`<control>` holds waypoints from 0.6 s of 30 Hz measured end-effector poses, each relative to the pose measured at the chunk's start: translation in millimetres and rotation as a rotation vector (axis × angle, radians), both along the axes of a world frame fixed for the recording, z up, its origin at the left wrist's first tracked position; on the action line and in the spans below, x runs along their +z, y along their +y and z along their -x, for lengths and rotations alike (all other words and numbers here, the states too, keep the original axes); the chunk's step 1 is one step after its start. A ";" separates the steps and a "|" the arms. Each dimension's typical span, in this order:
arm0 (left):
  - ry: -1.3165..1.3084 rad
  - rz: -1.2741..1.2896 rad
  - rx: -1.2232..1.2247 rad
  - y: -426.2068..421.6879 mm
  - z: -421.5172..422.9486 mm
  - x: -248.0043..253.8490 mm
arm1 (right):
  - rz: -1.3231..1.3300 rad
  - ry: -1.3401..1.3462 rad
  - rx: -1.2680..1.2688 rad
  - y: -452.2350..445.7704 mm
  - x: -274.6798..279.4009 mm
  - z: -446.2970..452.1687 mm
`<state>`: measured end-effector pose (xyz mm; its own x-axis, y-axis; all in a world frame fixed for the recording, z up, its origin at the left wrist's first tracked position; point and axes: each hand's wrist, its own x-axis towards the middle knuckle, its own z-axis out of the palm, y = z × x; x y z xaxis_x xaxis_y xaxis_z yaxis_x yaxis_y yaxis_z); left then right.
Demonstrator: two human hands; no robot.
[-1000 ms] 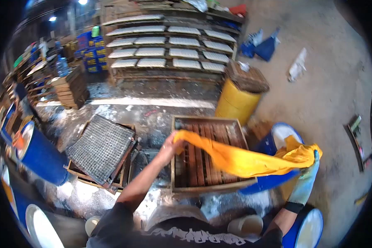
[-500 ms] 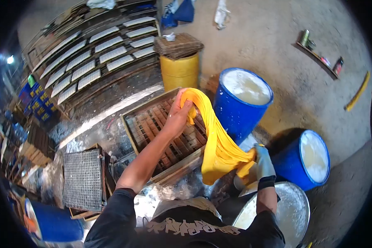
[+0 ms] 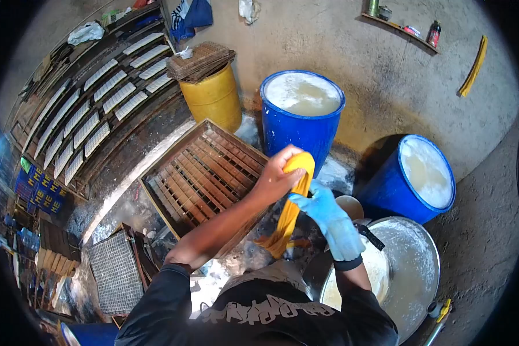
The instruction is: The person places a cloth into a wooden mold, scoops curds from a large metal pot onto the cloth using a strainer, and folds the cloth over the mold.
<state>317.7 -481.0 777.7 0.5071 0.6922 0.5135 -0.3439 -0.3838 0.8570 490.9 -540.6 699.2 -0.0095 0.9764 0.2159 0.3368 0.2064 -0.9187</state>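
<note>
A long yellow cloth point(image 3: 286, 222) hangs in front of me, bunched into a narrow band with its lower end spread out. My left hand point(image 3: 279, 176) is bare and closed around the cloth's top, where it folds over in a loop. On my right hand point(image 3: 326, 216) is a light blue glove. Its fingers close on the cloth just below the loop, close to my left hand; part of the grip is hidden. Behind my left arm lies a wooden slatted frame point(image 3: 150, 179) with raised edges.
Two blue barrels point(image 3: 303, 130) point(image 3: 380, 184) hold whitish liquid. A wide metal basin point(image 3: 435, 271) of cloudy liquid stands at my right. A yellow barrel point(image 3: 213, 104) carries stacked mesh sheets. Racks with white trays point(image 3: 106, 86) line the left, and a shelf point(image 3: 401, 30) is on the wall.
My right hand has moved from the cloth's far end up and left, close to my left hand. The cloth, stretched out sideways before, now hangs as a narrow band. The view has shifted right.
</note>
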 end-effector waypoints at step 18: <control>-0.637 0.041 0.549 17.4 174.9 110.2 | 0.053 0.023 -0.236 28.0 -66.7 -104.4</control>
